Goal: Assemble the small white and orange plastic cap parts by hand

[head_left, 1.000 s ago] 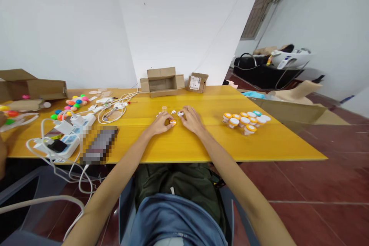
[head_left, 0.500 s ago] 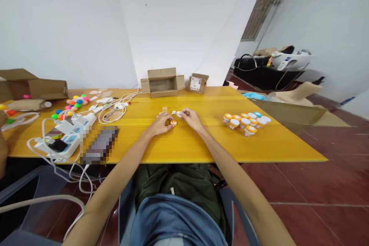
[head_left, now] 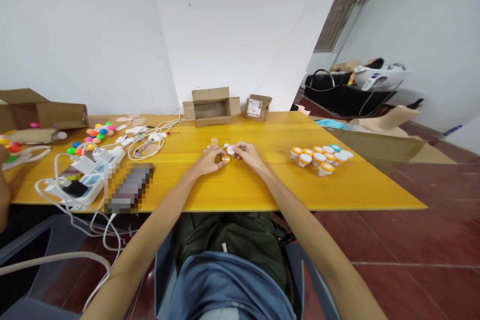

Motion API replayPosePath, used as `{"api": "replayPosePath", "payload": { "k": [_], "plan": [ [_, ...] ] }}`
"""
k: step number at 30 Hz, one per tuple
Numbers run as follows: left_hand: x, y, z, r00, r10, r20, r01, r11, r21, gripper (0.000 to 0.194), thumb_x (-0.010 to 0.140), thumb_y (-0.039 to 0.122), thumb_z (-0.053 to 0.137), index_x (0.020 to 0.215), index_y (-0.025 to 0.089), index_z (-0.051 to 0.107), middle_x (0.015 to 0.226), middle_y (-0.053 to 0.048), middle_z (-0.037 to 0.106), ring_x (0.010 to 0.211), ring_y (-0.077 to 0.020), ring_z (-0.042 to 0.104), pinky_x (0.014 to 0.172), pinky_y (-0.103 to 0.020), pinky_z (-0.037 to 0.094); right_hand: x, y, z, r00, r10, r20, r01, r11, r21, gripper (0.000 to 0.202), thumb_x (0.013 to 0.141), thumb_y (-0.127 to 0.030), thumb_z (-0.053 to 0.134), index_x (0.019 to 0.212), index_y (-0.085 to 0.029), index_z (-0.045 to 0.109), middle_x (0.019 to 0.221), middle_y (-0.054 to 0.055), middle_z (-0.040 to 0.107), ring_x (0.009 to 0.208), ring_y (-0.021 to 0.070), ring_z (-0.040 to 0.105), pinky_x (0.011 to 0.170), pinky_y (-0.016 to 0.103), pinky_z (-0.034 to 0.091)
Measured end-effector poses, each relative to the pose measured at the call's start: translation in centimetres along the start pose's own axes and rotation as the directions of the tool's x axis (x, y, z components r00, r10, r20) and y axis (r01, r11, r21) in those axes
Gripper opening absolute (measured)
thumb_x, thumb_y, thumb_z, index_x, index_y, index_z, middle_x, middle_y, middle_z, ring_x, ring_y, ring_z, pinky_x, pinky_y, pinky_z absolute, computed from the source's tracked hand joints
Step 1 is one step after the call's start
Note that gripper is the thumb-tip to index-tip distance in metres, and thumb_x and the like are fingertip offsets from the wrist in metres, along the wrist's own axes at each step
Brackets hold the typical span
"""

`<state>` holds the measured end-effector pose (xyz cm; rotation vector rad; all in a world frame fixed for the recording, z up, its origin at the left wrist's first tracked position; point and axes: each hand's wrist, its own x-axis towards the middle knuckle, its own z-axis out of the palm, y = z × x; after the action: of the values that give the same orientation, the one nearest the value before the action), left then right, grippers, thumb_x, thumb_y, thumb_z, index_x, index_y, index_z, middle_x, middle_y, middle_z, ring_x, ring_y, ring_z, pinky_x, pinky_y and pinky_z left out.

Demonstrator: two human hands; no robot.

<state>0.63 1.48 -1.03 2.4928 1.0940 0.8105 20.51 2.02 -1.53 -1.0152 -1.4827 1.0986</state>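
My left hand (head_left: 210,160) rests low over the yellow table, its thumb and fingers closed around a small orange-and-white cap (head_left: 225,159). Just to the right, my right hand (head_left: 247,154) pinches a white disc (head_left: 230,150), tilted and held close above the cap. Past the disc lies a little heap of black-and-white pieces (head_left: 226,145), too small to name. Behind my left hand a small clear cup (head_left: 214,141) stands, and some pale bits are partly hidden by the fingers.
Several small jars with orange, white and teal lids (head_left: 318,157) cluster on the right. Cardboard boxes (head_left: 212,110) stand against the wall. To the left are a power strip (head_left: 95,180), a phone (head_left: 131,187), cables, colourful balls (head_left: 99,132) and another person's arm (head_left: 4,195).
My right hand has moved slightly left, bringing the white disc nearer to the cap. The left hand stays where it was with the cap.
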Motion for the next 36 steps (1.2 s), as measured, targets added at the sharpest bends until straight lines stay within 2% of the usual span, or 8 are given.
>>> {"api": "replayPosePath", "payload": {
  "k": [11, 18, 26, 36],
  "plan": [
    [0.06, 0.09, -0.01, 1.0, -0.001, -0.006, 0.001, 1.0, -0.016, 0.015, 0.084, 0.034, 0.066, 0.095, 0.023, 0.067, 0.097, -0.005, 0.067, 0.097, -0.0237, 0.062, 0.095, -0.042, 0.048, 0.17, 0.36, 0.19, 1.0, 0.005, -0.025, -0.005, 1.0, 0.014, 0.042, 0.065, -0.059, 0.078, 0.062, -0.021, 0.06, 0.067, 0.002, 0.071, 0.061, 0.0149, 0.064, 0.06, 0.028, 0.055],
    [0.04, 0.11, -0.04, 1.0, 0.01, -0.01, -0.01, 1.0, -0.024, 0.015, 0.084, 0.035, 0.066, 0.094, 0.023, 0.066, 0.096, -0.004, 0.067, 0.096, -0.0232, 0.062, 0.094, -0.041, 0.049, -0.05, 0.04, 0.3, 1.0, -0.017, -0.001, 0.017, 1.0, -0.006, 0.041, 0.064, -0.058, 0.078, 0.063, -0.021, 0.06, 0.066, 0.002, 0.07, 0.062, 0.0155, 0.064, 0.061, 0.028, 0.054],
    [0.18, 0.19, 0.04, 1.0, 0.002, -0.016, -0.002, 0.999, -0.047, 0.014, 0.082, 0.031, 0.067, 0.092, 0.022, 0.065, 0.097, -0.005, 0.067, 0.099, -0.024, 0.062, 0.096, -0.042, 0.048, -0.09, 0.08, 0.37, 0.993, -0.102, 0.053, 0.105, 0.993, -0.049, 0.039, 0.067, -0.057, 0.075, 0.065, -0.021, 0.062, 0.065, 0.0, 0.068, 0.064, 0.0155, 0.062, 0.064, 0.029, 0.051],
    [-0.19, -0.1, 0.33, 0.999, -0.025, -0.046, 0.017, 0.987, -0.162, 0.03, 0.083, 0.035, 0.068, 0.109, 0.022, 0.061, 0.104, -0.005, 0.068, 0.099, -0.0227, 0.064, 0.097, -0.041, 0.05, -0.13, 0.12, 0.61, 0.981, -0.177, 0.078, 0.185, 0.977, -0.109, 0.029, 0.073, -0.048, 0.071, 0.068, -0.02, 0.064, 0.069, 0.001, 0.068, 0.068, 0.0169, 0.061, 0.067, 0.03, 0.049]
  ]
}}
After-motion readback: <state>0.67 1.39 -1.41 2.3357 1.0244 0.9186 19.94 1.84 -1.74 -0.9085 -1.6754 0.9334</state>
